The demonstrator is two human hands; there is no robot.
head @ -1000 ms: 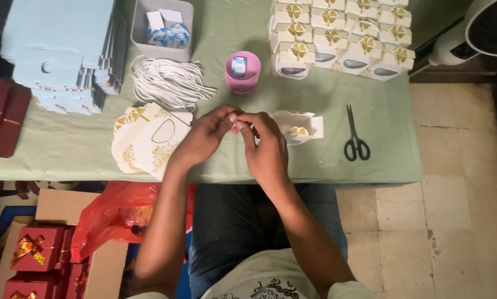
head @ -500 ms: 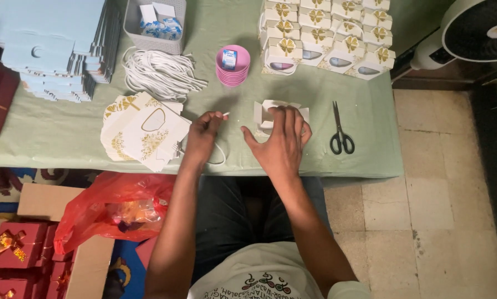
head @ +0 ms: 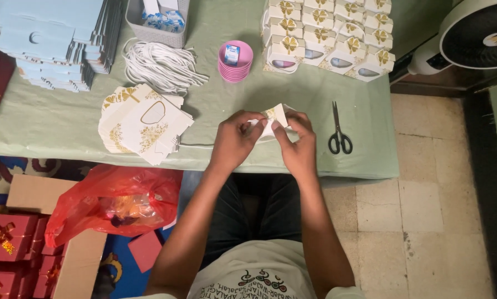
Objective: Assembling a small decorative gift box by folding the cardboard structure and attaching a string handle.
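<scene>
- My left hand [head: 234, 141] and right hand [head: 298, 145] meet at the middle of the frame, over the near edge of the table [head: 65, 122].
- Between them I hold a small white box [head: 273, 119] with gold print, only partly folded; both hands pinch it, the left from its left side, the right from its right side, fingertips closed on the card.
- The box sits just above the green tablecloth, raised a little in my grip; I cannot tell whether its bottom touches the cloth.
- Just right of my right hand lie black scissors [head: 339, 130], flat on the cloth, handles toward me.
- Left of my left hand is a fanned stack of flat box blanks [head: 143, 124], white with gold pattern.
- Above that stack lies a bundle of white cords [head: 160, 66].
- A stack of pink bowls [head: 235, 60] stands above my hands, with a small blue packet in the top one.
- Rows of finished boxes [head: 326, 33] with gold bows fill the upper right of the table.
- A grey basket [head: 157, 25] sits at the top, left of centre.
- Pale blue flat cartons [head: 49, 39] are piled at the upper left.
- On the floor at lower left lie a red plastic bag [head: 115, 202] and red gift boxes [head: 10, 238].
- A fan [head: 475, 33] stands at the upper right.
</scene>
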